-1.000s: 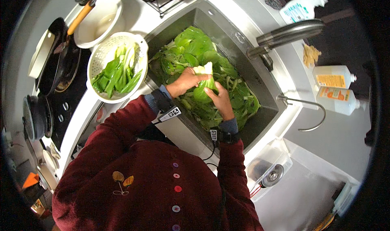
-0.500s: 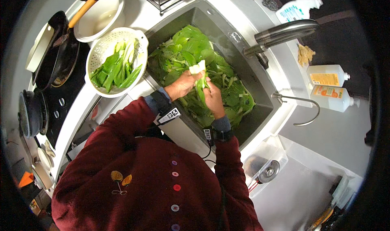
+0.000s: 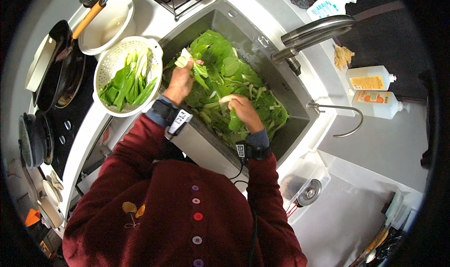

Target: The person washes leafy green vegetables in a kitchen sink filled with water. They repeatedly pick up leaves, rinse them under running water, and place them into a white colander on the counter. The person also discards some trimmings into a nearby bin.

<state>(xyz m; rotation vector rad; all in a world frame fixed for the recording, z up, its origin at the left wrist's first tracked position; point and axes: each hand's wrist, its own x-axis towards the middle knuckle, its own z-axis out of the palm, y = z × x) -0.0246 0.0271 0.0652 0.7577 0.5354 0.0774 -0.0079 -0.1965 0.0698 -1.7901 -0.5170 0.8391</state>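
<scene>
Over the left side of the grey sink, my left hand is closed around a leafy green with a pale base, its leaves hanging toward the sink. My right hand grips a single leaf; its pale stalk pokes out past the fingers and its green blade droops below. Many loose green leaves fill the sink under both hands. To the left, a white colander rests by the sink with several leaves and stalks in it.
Behind the colander stands a white bowl, with a dark pan farther left. The faucet reaches over the sink's right edge, and a thin curved spout is nearby. Clear bottles and a white spray bottle stand beyond.
My hands have come apart: the left has moved left with the leafy green, while the right now holds a separate leaf. The view has shifted slightly.
</scene>
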